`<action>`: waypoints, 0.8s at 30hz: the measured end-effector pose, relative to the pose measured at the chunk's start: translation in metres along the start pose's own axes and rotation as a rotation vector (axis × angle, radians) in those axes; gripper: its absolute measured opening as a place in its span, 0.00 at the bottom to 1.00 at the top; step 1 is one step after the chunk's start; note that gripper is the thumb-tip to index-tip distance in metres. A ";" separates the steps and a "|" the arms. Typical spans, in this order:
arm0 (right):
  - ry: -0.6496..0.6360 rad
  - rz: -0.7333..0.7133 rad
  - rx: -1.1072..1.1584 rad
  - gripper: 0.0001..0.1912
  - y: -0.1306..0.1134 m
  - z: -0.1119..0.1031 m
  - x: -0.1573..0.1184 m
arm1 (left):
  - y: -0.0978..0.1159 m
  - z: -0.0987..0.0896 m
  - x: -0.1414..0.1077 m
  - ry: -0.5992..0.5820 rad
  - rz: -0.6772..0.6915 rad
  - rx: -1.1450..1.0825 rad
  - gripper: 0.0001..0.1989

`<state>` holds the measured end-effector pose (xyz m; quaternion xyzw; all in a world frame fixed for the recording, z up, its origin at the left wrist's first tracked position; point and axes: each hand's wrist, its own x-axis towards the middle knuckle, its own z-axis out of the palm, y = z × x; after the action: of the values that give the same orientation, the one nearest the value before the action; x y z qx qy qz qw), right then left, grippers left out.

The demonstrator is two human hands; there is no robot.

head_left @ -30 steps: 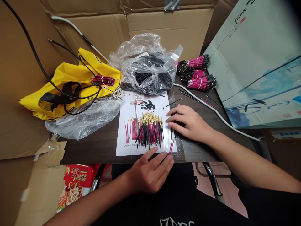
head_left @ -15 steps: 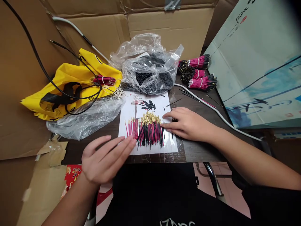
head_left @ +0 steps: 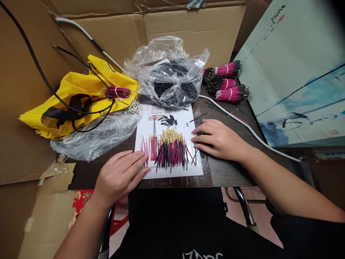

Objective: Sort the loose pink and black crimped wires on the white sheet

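A fan of short pink and black wires with gold tips [head_left: 172,151] lies on a white printed sheet [head_left: 198,171] near the table's front edge. At its left end, my left hand [head_left: 122,172] rests palm down, fingers stretched out, the fingertips at a few pink wires [head_left: 144,147]. My right hand [head_left: 217,138] lies flat with fingers spread at the sheet's right edge, partly over some black wires [head_left: 202,154]. Small black sleeves [head_left: 168,120] are scattered on the sheet above the fan.
A clear plastic bag of black pieces [head_left: 172,86] sits behind the sheet. Tied pink wire bundles [head_left: 231,93] are at the back right, beside a white cable [head_left: 258,138]. A yellow bag [head_left: 78,84] with another bundle lies left. Cardboard [head_left: 188,32] stands behind.
My left hand has lowered and turned palm down beside the pink wires. My right hand has shifted slightly right, off the fan, and more wires show between them.
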<state>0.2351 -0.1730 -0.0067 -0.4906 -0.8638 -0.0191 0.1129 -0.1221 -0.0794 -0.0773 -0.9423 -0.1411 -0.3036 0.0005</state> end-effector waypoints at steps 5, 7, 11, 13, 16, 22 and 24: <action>0.002 -0.013 0.021 0.13 -0.010 0.001 0.005 | 0.032 0.002 0.021 0.135 -0.053 0.002 0.19; -0.004 -0.022 0.032 0.13 -0.013 0.003 0.006 | 0.054 0.007 0.037 0.144 -0.040 -0.051 0.19; -0.003 -0.048 0.064 0.11 -0.015 0.006 0.007 | 0.088 0.024 0.067 0.082 0.005 -0.047 0.16; -0.008 -0.051 0.078 0.11 -0.015 0.006 0.006 | 0.095 0.032 0.077 0.062 0.026 0.006 0.13; -0.029 -0.034 0.095 0.12 -0.013 0.005 0.005 | 0.096 0.039 0.086 0.034 0.062 0.068 0.09; -0.049 0.046 0.110 0.19 -0.007 0.001 0.003 | 0.087 0.040 0.097 0.021 0.212 0.134 0.05; -0.056 0.076 0.110 0.20 -0.006 0.001 0.002 | 0.083 0.041 0.099 0.010 0.300 0.126 0.06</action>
<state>0.2291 -0.1740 -0.0071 -0.5164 -0.8472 0.0461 0.1162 0.0006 -0.1293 -0.0468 -0.9494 -0.0176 -0.2953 0.1057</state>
